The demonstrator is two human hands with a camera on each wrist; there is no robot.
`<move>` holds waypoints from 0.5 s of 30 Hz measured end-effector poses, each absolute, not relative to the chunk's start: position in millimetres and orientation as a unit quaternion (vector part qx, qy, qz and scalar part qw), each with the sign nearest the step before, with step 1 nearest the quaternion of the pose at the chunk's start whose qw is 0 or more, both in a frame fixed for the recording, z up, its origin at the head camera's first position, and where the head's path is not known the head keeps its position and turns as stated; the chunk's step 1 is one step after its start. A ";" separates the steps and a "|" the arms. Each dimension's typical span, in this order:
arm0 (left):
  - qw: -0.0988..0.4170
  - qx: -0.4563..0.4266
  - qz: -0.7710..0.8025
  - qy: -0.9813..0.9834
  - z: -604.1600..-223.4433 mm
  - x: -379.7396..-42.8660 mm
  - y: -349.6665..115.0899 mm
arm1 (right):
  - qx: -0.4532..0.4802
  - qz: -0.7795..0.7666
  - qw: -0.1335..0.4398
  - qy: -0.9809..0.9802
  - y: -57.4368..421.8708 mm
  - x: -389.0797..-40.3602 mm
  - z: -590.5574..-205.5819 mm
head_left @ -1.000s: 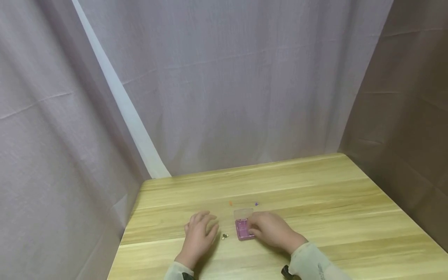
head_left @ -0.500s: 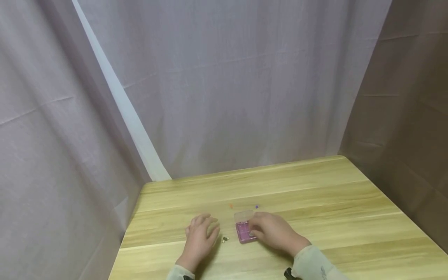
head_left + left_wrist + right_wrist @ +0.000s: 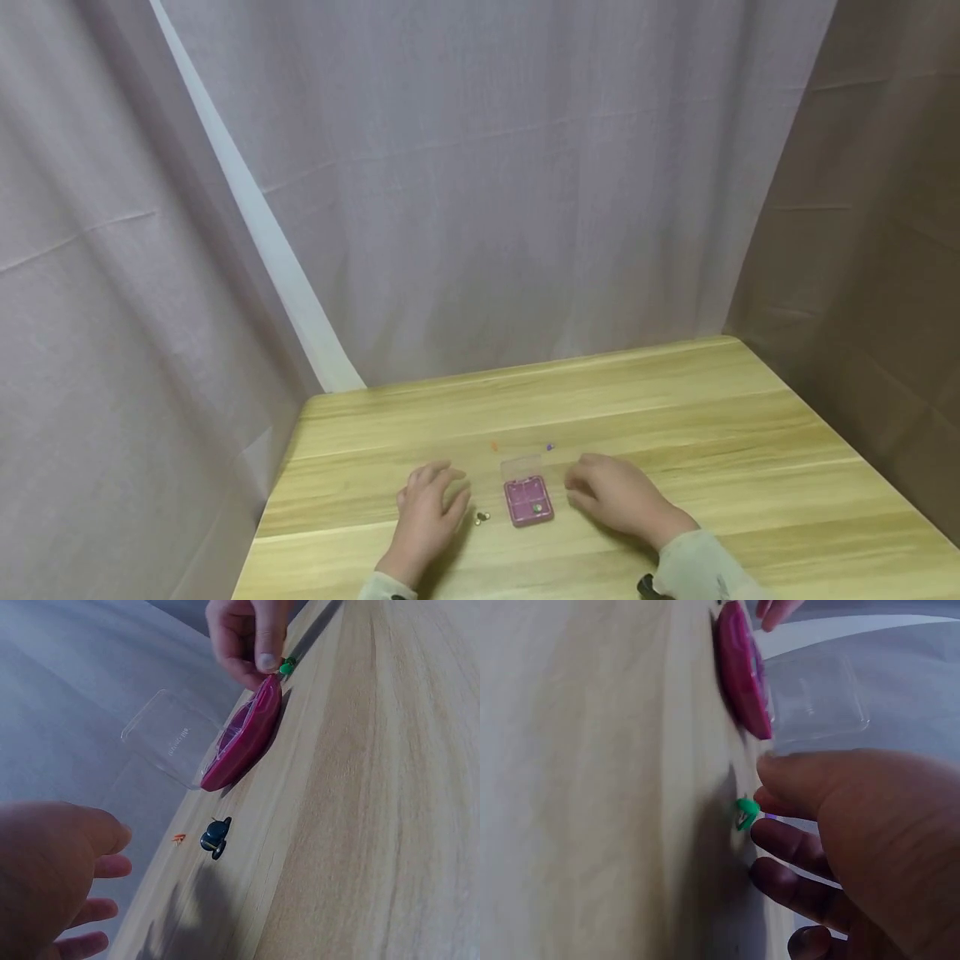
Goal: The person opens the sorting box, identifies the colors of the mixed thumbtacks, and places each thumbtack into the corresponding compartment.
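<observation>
- Left hand (image 3: pixel 429 517): loose, holding nothing.
- Right hand (image 3: pixel 621 497): beside a tiny green piece (image 3: pixel 745 813); can't tell if gripping.
- Square pink plastic box (image 3: pixel 531 522), on the wood-look surface (image 3: pixel 675 400) between them: probably light, stiff; pinch its sides.

Right hand (image 3: pixel 622 497): formerly over the right side of the pink box (image 3: pixel 531 522), fingers at its compartments; now withdrawn to the right, well clear of it, just beside a green piece (image 3: pixel 748 804). Near right compartment: formerly covered, now exposed, a small round piece (image 3: pixel 537 507) showing inside.
</observation>
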State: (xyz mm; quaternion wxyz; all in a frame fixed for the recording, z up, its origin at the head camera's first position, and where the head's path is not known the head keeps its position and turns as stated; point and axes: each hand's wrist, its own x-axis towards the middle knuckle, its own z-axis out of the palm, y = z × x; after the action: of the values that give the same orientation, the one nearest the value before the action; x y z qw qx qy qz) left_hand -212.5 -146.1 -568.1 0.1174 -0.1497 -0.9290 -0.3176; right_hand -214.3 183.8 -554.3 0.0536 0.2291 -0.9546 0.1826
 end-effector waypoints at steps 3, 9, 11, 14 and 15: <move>0.112 -0.146 -0.315 -0.931 -567.2 -212.2 -146.4 | 0.235 0.186 0.053 -0.953 186.9 -211.5 -555.2; 0.114 -0.139 -0.308 -0.934 -567.5 -212.9 -147.4 | 0.241 0.183 0.058 -0.952 191.9 -211.9 -557.3; 0.116 -0.137 -0.306 -0.935 -567.3 -213.3 -147.8 | 0.242 0.181 0.054 -0.952 193.5 -212.7 -557.3; 0.122 -0.135 -0.304 -0.935 -567.0 -214.2 -148.5 | 0.244 0.183 0.047 -0.951 195.3 -213.7 -556.6; 0.124 -0.133 -0.303 -0.936 -567.0 -214.7 -149.0 | 0.244 0.184 0.047 -0.951 195.8 -213.9 -556.3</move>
State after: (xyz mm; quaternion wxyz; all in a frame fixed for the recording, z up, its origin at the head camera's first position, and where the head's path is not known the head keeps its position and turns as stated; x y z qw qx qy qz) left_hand -214.7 -149.0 -567.0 0.1237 -0.1332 -0.9356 -0.3026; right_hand -213.9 195.8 -556.3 0.0473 0.2439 -0.9510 0.1840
